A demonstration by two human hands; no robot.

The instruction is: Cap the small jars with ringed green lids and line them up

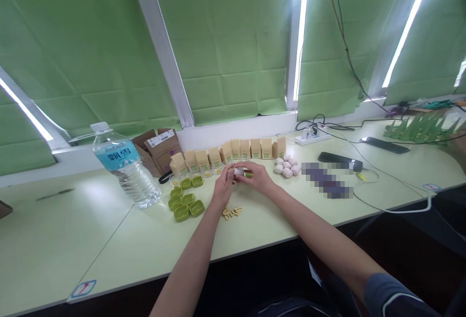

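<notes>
My left hand (223,187) and my right hand (256,177) meet over the middle of the table, fingers closed around a small white rounded piece (239,172). Its exact kind is too small to make out. A bit of green (249,175) shows just by my right fingers, partly hidden. Below my left hand lie several small yellowish loops (232,213). To the left stand several green square cups (197,208). Behind my hands is a row of small brown paper boxes (256,149) with clear round containers (207,173) in front. Pale pink egg-shaped pieces (287,172) are clustered at the right.
A large water bottle (127,166) stands left, by an opened cardboard box (160,149). Further right are a black case (340,161), a power strip (312,137) with cables, a dark flat device (385,145) and green spiky pieces (422,127). The table's front edge runs beneath my forearms.
</notes>
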